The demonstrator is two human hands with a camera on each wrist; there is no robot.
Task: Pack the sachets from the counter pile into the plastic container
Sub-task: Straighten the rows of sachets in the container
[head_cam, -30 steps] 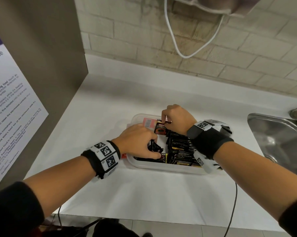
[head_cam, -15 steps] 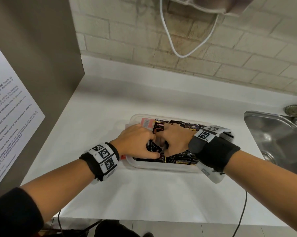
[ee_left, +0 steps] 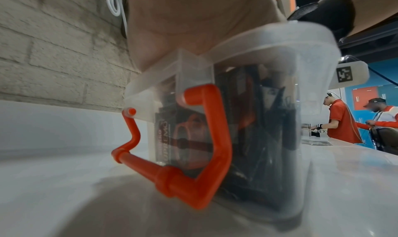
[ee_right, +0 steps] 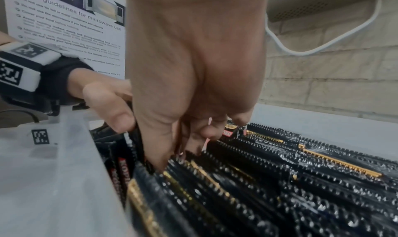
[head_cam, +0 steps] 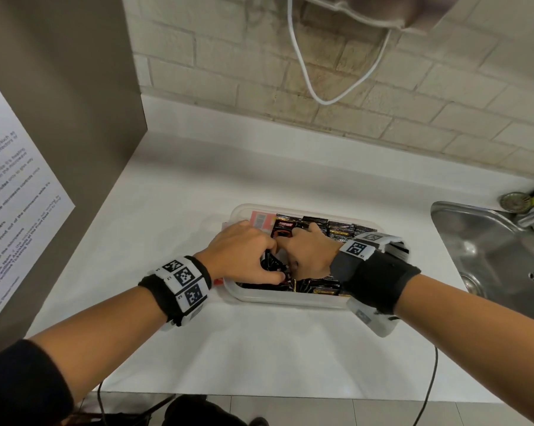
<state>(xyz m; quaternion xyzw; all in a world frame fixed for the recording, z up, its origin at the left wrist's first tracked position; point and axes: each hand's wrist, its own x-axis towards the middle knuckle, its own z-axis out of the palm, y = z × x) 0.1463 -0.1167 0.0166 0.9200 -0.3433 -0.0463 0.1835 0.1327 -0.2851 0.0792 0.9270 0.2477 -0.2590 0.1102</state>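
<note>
glossy sachets (head_cam: 342, 229) (crimped) — translucent plastic container (head_cam: 290, 298)

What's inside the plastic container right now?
The plastic container holds black sachets standing on edge in rows. The left hand and right hand cover its left part; the bottom is hidden.

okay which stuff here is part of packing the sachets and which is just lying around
Job: plastic container, sachets, left hand, right hand.
Lying about: sink, white cable, microwave notice.
</note>
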